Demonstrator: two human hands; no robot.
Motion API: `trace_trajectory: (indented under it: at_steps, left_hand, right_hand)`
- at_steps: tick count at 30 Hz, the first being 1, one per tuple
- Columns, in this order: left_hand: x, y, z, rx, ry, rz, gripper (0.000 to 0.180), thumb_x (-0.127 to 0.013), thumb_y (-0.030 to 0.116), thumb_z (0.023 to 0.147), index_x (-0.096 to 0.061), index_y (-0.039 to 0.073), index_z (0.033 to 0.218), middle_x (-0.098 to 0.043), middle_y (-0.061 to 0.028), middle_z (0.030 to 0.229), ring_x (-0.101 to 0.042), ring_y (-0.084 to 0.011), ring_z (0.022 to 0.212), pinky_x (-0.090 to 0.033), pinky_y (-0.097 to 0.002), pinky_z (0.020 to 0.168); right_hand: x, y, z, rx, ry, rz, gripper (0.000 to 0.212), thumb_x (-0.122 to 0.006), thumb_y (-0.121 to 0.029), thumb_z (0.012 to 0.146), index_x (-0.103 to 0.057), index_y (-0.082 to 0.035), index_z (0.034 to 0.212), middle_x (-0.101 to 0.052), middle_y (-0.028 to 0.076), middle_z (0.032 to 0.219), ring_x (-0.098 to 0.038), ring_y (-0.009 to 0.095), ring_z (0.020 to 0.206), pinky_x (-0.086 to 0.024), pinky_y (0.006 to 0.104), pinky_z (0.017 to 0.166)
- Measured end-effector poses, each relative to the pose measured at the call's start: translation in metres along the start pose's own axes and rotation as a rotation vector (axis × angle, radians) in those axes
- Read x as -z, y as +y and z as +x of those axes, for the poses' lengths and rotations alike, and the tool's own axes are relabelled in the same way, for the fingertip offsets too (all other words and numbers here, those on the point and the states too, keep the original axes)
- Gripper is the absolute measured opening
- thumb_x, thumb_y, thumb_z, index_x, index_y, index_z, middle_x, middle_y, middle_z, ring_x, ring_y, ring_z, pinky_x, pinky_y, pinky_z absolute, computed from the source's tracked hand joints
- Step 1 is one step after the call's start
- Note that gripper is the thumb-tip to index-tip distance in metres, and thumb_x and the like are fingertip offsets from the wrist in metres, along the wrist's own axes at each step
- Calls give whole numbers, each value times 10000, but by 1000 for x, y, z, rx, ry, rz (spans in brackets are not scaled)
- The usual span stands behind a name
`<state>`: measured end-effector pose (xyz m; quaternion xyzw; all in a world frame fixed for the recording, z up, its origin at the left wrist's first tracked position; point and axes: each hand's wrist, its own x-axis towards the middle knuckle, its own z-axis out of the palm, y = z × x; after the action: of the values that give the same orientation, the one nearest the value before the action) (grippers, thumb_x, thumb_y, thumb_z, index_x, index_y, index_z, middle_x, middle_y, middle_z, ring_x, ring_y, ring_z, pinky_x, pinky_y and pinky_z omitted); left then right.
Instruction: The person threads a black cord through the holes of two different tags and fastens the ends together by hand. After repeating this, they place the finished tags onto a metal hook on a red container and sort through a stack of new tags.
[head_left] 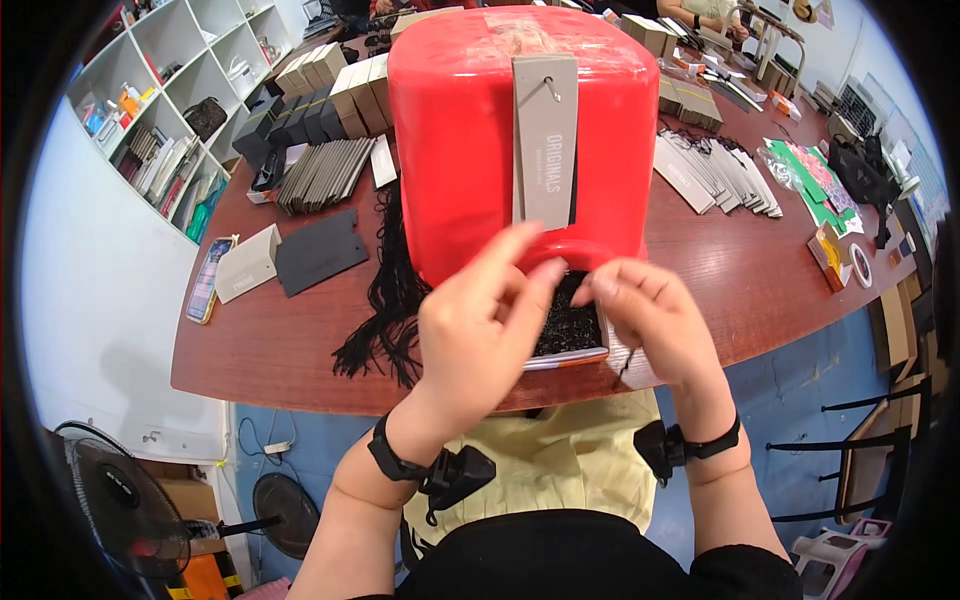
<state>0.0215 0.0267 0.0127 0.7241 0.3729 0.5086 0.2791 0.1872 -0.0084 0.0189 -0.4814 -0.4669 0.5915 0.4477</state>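
Note:
A red plastic stool (440, 150) stands on the table in front of me. Grey hang tags (545, 140) hang in a stack on its side from a metal pin, with a dark layer showing behind. My left hand (480, 315) is just below the tags, index finger and thumb apart, holding nothing I can see. Close by, the fingertips of my right hand (650, 310) are pinched together; a short black cord (625, 368) dangles under that palm. Below and between the hands sits a shallow box (570, 358) of small black pieces, partly hidden. Black cords (390, 300) lie bundled left of the stool.
Fanned grey tags (325, 172) lie left, and more tags (715, 172) right. A phone (208, 280), a grey card (248, 264) and a black card (322, 252) are at the left edge. A tape roll (860, 265) lies far right. Other people sit at the back.

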Motion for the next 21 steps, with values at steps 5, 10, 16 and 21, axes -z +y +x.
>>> trace_trajectory:
  at_steps: [5, 10, 16, 21]
  left_hand:
    - [-9, -11, 11, 61, 58, -147, 240, -565, 69, 804, -534, -27, 1022, -502, -17, 524, -463, -37, 455, -373, -191, 437]
    - [-15, -7, 16, 87, 20, -158, 221, -559, 69, 799, -542, -21, 1001, -512, -34, 522, -492, -70, 455, -388, -212, 447]
    - [-17, -12, 23, -47, 50, -70, 216, -566, 109, 806, -548, -18, 980, -560, -73, 673, -527, -81, 528, -411, -217, 487]
    - [-21, -8, 30, 121, -1, -507, 194, -514, 132, 856, -560, -51, 902, -590, -39, 689, -458, -10, 592, -391, -187, 513]
  right_hand:
    - [5, 4, 36, 556, 429, -179, 157, -545, -102, 826, -556, 36, 898, -577, 15, 820, -505, 42, 737, -422, 183, 649]
    - [-4, -3, 42, 633, 409, -425, 172, -576, -96, 803, -551, 49, 892, -578, 24, 742, -485, 30, 658, -416, 186, 571]
    - [7, -17, 28, 515, 349, -362, 136, -607, -88, 782, -549, 33, 806, -553, -3, 675, -462, 12, 618, -383, 162, 539]
    - [4, -24, 18, 424, 229, -257, 124, -608, -91, 781, -589, 31, 790, -572, -8, 681, -483, 26, 648, -396, 169, 584]
